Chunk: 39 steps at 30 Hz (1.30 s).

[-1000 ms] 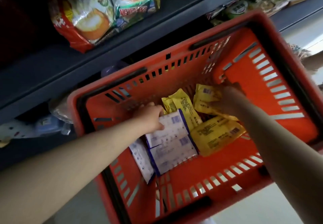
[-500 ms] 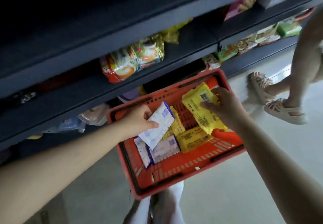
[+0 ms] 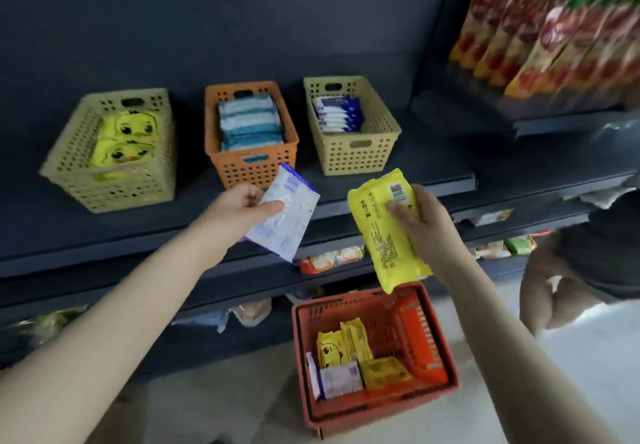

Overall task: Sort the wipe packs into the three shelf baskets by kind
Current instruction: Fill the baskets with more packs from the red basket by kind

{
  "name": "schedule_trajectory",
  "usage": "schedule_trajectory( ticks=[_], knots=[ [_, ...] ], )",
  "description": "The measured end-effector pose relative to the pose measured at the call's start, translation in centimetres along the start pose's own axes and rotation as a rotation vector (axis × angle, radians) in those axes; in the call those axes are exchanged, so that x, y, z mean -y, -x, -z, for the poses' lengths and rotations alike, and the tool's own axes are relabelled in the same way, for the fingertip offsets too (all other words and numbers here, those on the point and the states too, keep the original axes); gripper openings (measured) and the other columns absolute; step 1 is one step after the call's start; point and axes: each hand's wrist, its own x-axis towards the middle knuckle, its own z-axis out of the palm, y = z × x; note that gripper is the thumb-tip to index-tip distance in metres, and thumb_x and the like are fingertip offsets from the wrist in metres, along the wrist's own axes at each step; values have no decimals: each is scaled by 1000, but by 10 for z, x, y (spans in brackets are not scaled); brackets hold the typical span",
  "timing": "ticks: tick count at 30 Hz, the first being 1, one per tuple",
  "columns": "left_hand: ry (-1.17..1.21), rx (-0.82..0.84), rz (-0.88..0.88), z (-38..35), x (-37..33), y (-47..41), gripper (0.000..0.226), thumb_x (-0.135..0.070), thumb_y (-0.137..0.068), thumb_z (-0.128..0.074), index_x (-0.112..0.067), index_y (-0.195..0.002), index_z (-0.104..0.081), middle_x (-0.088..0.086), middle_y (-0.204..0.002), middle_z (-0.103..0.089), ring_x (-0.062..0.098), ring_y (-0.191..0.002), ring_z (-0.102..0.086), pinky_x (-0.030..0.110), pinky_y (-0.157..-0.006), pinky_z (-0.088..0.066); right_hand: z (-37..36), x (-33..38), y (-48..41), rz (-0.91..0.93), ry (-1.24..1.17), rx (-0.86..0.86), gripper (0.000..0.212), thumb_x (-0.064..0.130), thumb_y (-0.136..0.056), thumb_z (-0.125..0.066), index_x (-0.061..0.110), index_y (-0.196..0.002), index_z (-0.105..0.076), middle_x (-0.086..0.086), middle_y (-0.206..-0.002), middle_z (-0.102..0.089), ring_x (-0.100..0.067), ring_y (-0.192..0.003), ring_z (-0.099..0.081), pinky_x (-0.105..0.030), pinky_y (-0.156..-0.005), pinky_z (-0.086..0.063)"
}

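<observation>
Two packs are up, one per hand, in front of the dark shelf (image 3: 398, 173). We note the left hand (image 3: 242, 206) pinching a white pack (image 3: 287, 222) with blue-purple edges by its near long side. The thumb presses on the printed face. The other fingers are curled behind it and mostly hidden. The pack is tilted, and its top corner overlaps the front of the orange basket (image 3: 256, 163) from our angle; we cannot tell whether they touch.

The right hand (image 3: 420, 222) grips a yellow pack (image 3: 384, 243) near its upper end. The thumb lies across the face just below the barcode, with the fingers wrapped round the far edge. The pack's lower end hangs free above the red shopping basket (image 3: 433, 398) on the floor (image 3: 398, 426).

Shelf row, baskets standing apart:
- left tan basket (image 3: 114, 187): yellow duck-faced packs
- orange basket: blue-and-white packs
- right tan basket (image 3: 356, 159): white and dark-blue packs

The red shopping basket holds loose packs (image 3: 346, 364), yellow and white. Snack bags (image 3: 554, 35) sit at upper right, blurred. Another person's hand (image 3: 550, 301) shows at the right edge.
</observation>
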Motion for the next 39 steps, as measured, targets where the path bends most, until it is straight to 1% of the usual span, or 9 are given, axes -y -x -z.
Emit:
schedule_trajectory(
  ticks=[4, 11, 18, 22, 25, 28, 31, 35, 39],
  knots=[
    [157, -31, -14, 66, -8, 14, 13, -20, -89, -65, -13, -101, -63, 10, -101, -70, 21, -86, -64, 34, -77, -45, -41, 65, -12, 87, -124, 100, 18, 29, -96, -56, 18, -110, -60, -9, -96, -72, -25, -83, -71, -42, -68, -60],
    [146, -121, -28, 201, -3, 28, 20, -23, -92, -62, -12, -108, -67, 10, -109, -71, 29, -102, -66, 38, -87, -49, -155, 144, -40, 163, -171, 241, 21, 26, -96, -57, 20, -115, -61, -2, -106, -73, -21, -94, -71, -45, -80, -58],
    [180, -179, -71, 312, 15, 14, 19, -25, -92, -62, -13, -106, -66, 11, -108, -71, 20, -88, -67, 33, -77, -50, -266, 184, -71, 212, -82, 191, 23, 39, -93, -58, 22, -109, -62, -1, -103, -72, -17, -92, -70, -46, -83, -57],
    [206, -213, -55, 340, 18, -5, 18, -26, -92, -62, -14, -104, -67, 11, -106, -71, 19, -87, -66, 29, -73, -51, -303, 198, -90, 251, 87, 95, 49, 53, -86, -61, 4, -90, -60, -12, -73, -63, -28, -63, -57, -44, -61, -52],
    [222, -246, -37, 359, 19, -23, 19, -28, -91, -63, -16, -104, -67, 9, -105, -71, 20, -91, -67, 30, -76, -52, -324, 208, -117, 311, 171, 78, 62, 63, -81, -59, 1, -84, -58, -9, -59, -47, -16, -51, -38, -35, -49, -31],
    [221, -273, -40, 374, 15, -46, 17, -27, -91, -64, -15, -102, -68, 8, -103, -72, 19, -89, -67, 33, -79, -52, -340, 221, -149, 364, 163, 115, 56, 61, -80, -62, 5, -88, -64, -10, -62, -58, -23, -52, -49, -39, -53, -43],
    [217, -321, -38, 388, 12, -68, 16, -25, -91, -63, -14, -102, -68, 10, -102, -72, 23, -90, -68, 35, -80, -52, -352, 240, -179, 438, 190, 203, 35, 53, -83, -64, 20, -90, -72, -10, -83, -72, -32, -78, -67, -48, -73, -57],
    [186, -359, -21, 401, 10, -96, 16, -27, -90, -64, -17, -102, -69, 8, -101, -73, 30, -100, -67, 42, -89, -52, -365, 259, -213, 419, 190, 311, 30, 45, -84, -68, 16, -83, -72, -8, -60, -59, -22, -46, -51, -36, -57, -50],
    [194, -414, -17, 411, 16, -116, 15, -27, -90, -65, -18, -101, -69, 6, -98, -73, 28, -97, -68, 43, -89, -52, -380, 257, -229, 300, 52, 494, 36, 39, -79, -75, 7, -97, -71, -8, -87, -75, -21, -67, -72, -40, -73, -61]
  ],
)
